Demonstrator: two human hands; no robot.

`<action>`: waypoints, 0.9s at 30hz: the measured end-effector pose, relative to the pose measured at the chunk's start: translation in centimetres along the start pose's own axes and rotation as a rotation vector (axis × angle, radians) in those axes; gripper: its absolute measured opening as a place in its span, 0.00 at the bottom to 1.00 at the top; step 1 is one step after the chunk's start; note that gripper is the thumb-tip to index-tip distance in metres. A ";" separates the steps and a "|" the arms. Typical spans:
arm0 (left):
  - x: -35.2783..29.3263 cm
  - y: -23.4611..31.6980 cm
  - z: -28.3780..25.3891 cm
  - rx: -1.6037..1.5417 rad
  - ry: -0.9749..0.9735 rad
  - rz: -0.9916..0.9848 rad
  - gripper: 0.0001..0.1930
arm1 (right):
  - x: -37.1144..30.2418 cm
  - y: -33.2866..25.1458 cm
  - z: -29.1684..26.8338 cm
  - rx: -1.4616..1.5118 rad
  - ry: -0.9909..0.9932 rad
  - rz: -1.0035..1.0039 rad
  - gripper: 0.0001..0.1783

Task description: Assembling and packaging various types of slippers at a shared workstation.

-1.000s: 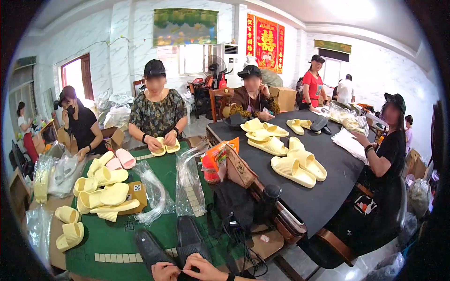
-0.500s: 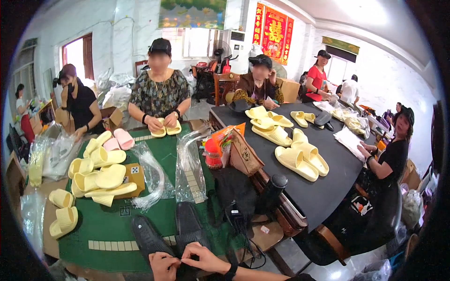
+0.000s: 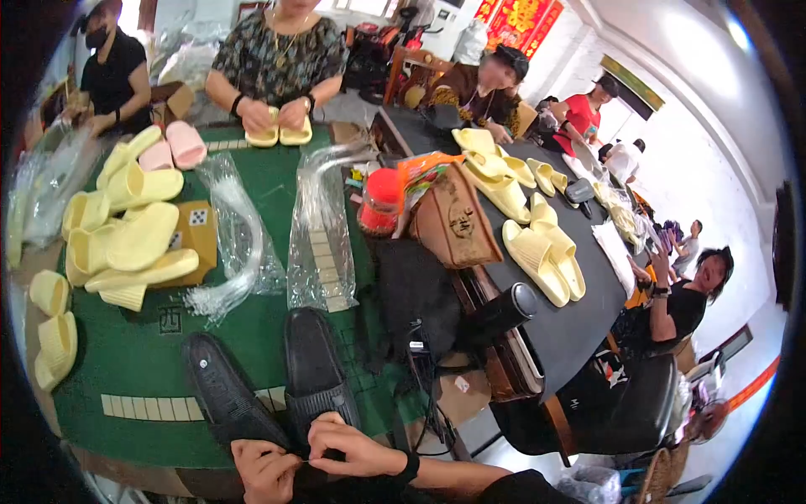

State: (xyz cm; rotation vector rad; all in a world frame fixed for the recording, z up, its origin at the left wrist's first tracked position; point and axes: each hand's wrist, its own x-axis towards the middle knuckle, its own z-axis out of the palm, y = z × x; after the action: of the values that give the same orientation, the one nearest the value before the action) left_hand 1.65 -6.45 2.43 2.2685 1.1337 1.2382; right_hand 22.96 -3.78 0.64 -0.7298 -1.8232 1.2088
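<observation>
At the near edge of the green table, my left hand and my right hand meet with fingertips pinched close together. What they pinch is too small to make out; a thin pale line shows between them. Both hands are at the near ends of two black slippers, the left slipper and the right slipper, which lie side by side. Past the slippers, a clear bag with a bundle of thin clear strands lies beside a second clear bag.
Yellow slippers are heaped at left by a cardboard box, with pink slippers behind. A red-lidded jar, brown bag and black bottle stand at right. Across, a person's hands hold yellow slippers.
The view has tilted and shifted, so the table's contents appear higher and further left. My hands remain pinched together by the black slippers. A person at far right has raised a hand.
</observation>
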 end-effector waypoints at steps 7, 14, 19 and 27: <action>-0.9 -1.3 0.6 0.057 -0.043 0.060 0.03 | 0.2 0.0 -0.4 0.047 -0.069 0.057 0.05; -1.1 -1.7 0.9 0.015 -0.006 0.045 0.09 | 0.1 0.6 -0.9 0.112 -0.121 0.136 0.05; -1.2 -1.8 1.1 0.030 0.009 0.054 0.11 | 0.3 0.8 -1.1 0.127 -0.131 0.101 0.05; -0.4 -0.9 0.9 0.075 0.034 0.053 0.07 | 0.3 0.6 -0.5 0.032 -0.079 0.022 0.05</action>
State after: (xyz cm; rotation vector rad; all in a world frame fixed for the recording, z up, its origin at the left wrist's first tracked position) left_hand 1.83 -6.17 1.14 2.3548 1.1578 1.2794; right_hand 23.25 -3.09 0.26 -0.6942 -1.8605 1.2947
